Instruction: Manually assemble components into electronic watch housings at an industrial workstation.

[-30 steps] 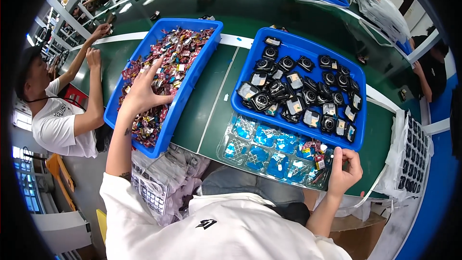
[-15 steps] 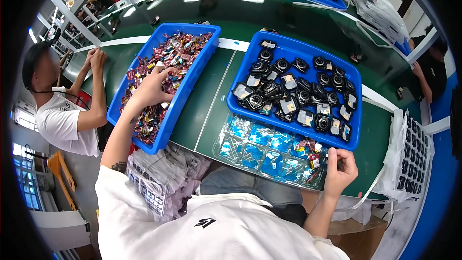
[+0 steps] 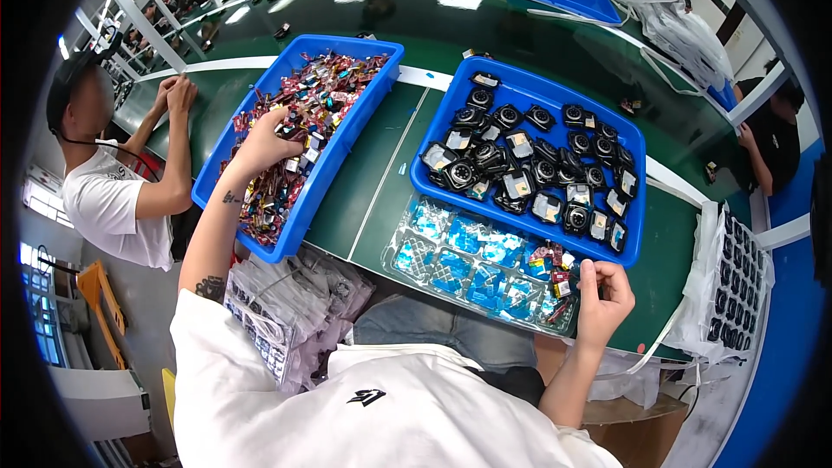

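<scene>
My left hand (image 3: 267, 146) reaches into the left blue bin (image 3: 299, 230). Thumb and forefinger are apart over a heap of small red circuit pieces (image 3: 342, 78), with a dark reddish piece in the gap. I cannot see a firm grip on it. Beyond the clear plastic tray's (image 3: 412, 270) right end, my right hand (image 3: 607, 299) is raised with curled fingers and upright thumb. Anything in that hand is too small or hidden to name. Several red and yellow circuit pieces (image 3: 562, 282) lie on the tray beside it, among blue film pieces (image 3: 451, 270).
A second blue bin (image 3: 637, 199) holds black watch-like cases (image 3: 520, 146). Wrapped sheets of black parts (image 3: 732, 286) stand at the right. Plastic-wrapped packs (image 3: 286, 303) lie below the left bin. A person (image 3: 121, 199) sits at left; others work across the green bench (image 3: 381, 26).
My left hand has shifted slightly within the heap, and its thumb has come nearer the forefinger. My right hand stays curled by the tray. The whole view has shifted a little.
</scene>
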### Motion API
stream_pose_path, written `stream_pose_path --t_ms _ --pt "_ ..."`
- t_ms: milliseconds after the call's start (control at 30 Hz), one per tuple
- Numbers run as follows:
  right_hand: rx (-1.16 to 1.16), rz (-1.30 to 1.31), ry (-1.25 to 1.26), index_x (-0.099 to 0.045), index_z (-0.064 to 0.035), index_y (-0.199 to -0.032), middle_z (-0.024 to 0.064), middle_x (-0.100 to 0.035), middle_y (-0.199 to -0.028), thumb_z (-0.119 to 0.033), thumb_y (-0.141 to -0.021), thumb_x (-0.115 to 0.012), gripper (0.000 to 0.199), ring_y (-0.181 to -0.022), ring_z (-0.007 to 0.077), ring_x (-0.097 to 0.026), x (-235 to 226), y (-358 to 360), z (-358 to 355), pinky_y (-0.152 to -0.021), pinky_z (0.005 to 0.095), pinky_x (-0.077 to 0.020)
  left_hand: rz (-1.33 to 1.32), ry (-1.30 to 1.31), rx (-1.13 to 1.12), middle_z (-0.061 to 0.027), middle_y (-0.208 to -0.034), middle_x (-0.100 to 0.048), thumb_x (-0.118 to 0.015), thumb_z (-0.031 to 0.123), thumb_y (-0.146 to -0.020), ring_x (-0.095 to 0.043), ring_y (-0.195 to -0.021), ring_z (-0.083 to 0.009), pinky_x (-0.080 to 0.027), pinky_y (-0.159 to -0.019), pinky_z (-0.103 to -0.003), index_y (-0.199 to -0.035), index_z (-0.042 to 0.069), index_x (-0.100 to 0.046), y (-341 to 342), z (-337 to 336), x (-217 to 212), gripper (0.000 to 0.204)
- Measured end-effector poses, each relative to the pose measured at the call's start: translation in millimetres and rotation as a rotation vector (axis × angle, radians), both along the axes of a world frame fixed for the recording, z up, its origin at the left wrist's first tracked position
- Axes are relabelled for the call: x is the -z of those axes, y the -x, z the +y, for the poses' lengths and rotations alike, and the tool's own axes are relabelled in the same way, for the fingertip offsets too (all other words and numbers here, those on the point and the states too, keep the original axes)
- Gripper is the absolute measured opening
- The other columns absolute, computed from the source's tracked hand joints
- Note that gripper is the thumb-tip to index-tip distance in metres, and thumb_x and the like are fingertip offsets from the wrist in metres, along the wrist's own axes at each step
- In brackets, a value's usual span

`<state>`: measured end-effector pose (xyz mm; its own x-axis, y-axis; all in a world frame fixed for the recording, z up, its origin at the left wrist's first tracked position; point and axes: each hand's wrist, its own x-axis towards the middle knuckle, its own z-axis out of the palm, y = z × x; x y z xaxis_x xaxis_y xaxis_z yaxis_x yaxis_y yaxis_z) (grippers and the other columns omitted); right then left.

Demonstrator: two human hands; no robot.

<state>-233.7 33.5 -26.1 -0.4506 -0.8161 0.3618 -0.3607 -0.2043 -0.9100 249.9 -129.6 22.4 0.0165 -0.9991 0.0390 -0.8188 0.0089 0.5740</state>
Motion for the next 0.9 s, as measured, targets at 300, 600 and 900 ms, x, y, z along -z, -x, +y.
stream_pose_path --t_ms 300,600,900 --pt "0.006 0.044 -0.021 -0.061 0.0006 -0.074 -0.0013 -0.057 -0.064 -0.002 -0.079 -0.072 0.013 -0.058 0.0036 -0.046 -1 0 0 -0.053 0.0186 -0.0362 0.718 0.001 -0.108 -0.0075 -0.091 -0.067 -0.064 -0.007 -0.073 -0.065 -0.076 -0.0145 -0.054 -0.069 -0.027 -0.105 -0.003 -0.06 -1 13 -52 0.033" --pt "0.013 0.107 0.023 -0.061 0.001 -0.073 0.0012 -0.059 -0.066 0.0 -0.078 -0.072 0.012 -0.058 0.0053 -0.048 -9 -2 0 -0.053 0.02 -0.038 0.776 0.014 0.025 -0.0083 -0.091 -0.068 -0.063 -0.007 -0.074 -0.066 -0.074 -0.0138 -0.055 -0.063 -0.027 -0.105 -0.004 -0.061 18 12 -91 0.031" --pt "-0.028 0.516 0.435 -0.063 -0.0081 -0.108 0.0167 -0.051 -0.124 -0.015 -0.062 -0.084 0.051 -0.106 0.03 -0.052 -45 -19 -2 -0.081 0.0362 -0.0461 0.8 -0.301 0.345 -0.0078 -0.113 -0.062 -0.073 -0.003 -0.061 -0.06 -0.106 -0.0161 -0.049 -0.091 -0.03 -0.127 0.001 -0.049 144 35 -98 0.07"
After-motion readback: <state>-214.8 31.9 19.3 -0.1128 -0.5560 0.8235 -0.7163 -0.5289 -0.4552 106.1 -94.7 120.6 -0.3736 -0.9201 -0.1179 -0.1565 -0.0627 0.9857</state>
